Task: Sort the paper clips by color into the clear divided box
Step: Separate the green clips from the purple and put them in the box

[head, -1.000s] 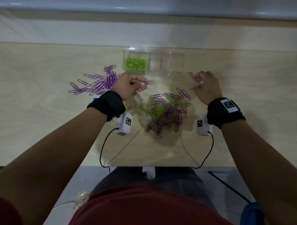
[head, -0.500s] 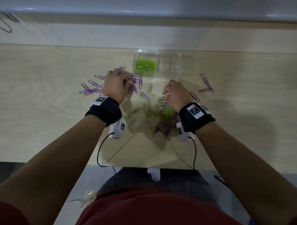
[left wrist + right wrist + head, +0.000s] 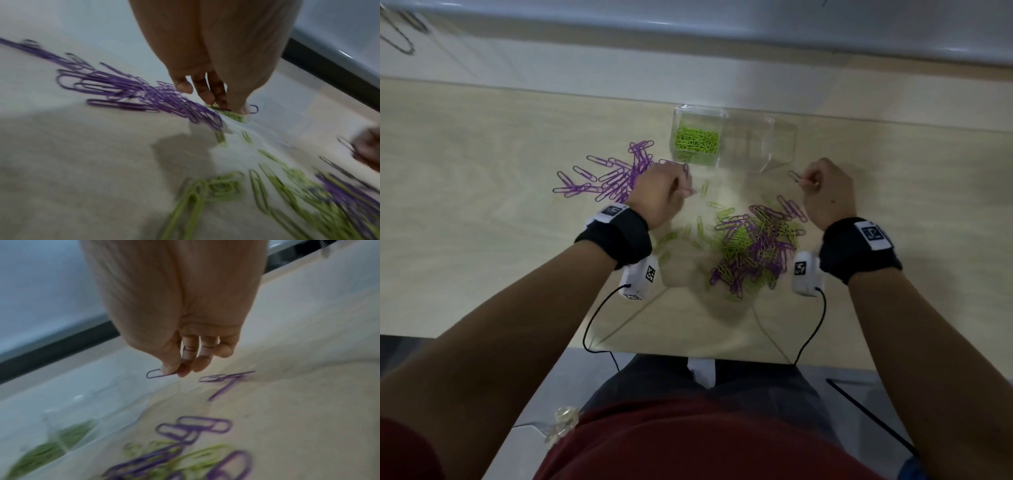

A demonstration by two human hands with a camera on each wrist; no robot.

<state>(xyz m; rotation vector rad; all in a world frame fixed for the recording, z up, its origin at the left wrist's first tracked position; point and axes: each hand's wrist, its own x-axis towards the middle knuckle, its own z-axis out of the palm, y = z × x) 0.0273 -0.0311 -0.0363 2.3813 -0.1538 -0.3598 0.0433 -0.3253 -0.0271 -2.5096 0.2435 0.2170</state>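
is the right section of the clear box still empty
Empty: in the head view the clear divided plastic box shows only bare plastic there; green paper clips fill its left compartment.

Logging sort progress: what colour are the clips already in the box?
Green, best seen in the head view.

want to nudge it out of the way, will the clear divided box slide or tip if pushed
The clear divided box probably slides easily: it looks like thin plastic on a smooth wooden table. Tipping seems unlikely, since it sits low and wide. Only its left compartment holds green paper clips, so it may pivot.
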